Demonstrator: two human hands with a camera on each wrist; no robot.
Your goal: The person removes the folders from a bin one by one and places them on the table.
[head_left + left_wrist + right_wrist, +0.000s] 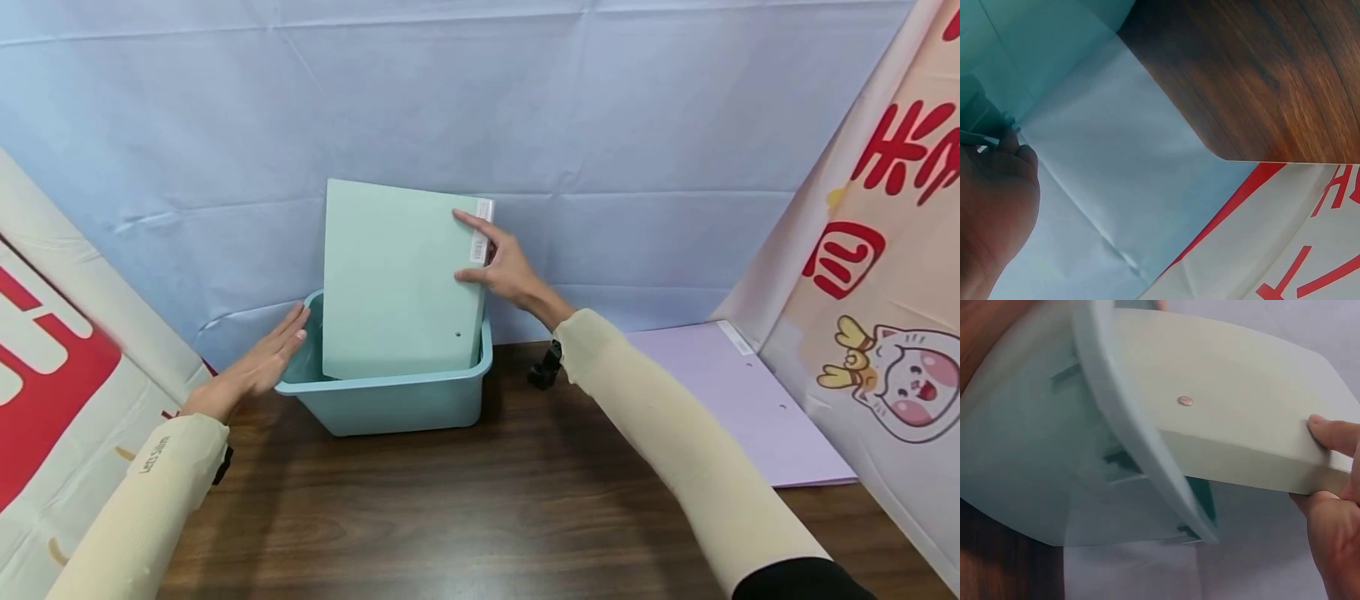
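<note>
A pale green binder [397, 283] stands upright in a blue-green plastic tub [390, 408], leaning slightly, its lower end down inside. My right hand [504, 265] grips the binder's right edge beside a white barcode label [480, 242], thumb on the front cover and fingers spread along the side. In the right wrist view, a small metal rivet [1185, 400] shows on the cover [1229, 394], and the tub's rim [1129, 425] crosses in front. At the tub's left end, my left hand [258, 358] lies with straight fingers against the rim.
A lilac binder [735, 392] lies flat on the dark wooden table [450, 508] at the right. Behind the tub hangs a light blue cloth [637, 125]. Printed banners stand on the left [60, 375] and right [885, 292].
</note>
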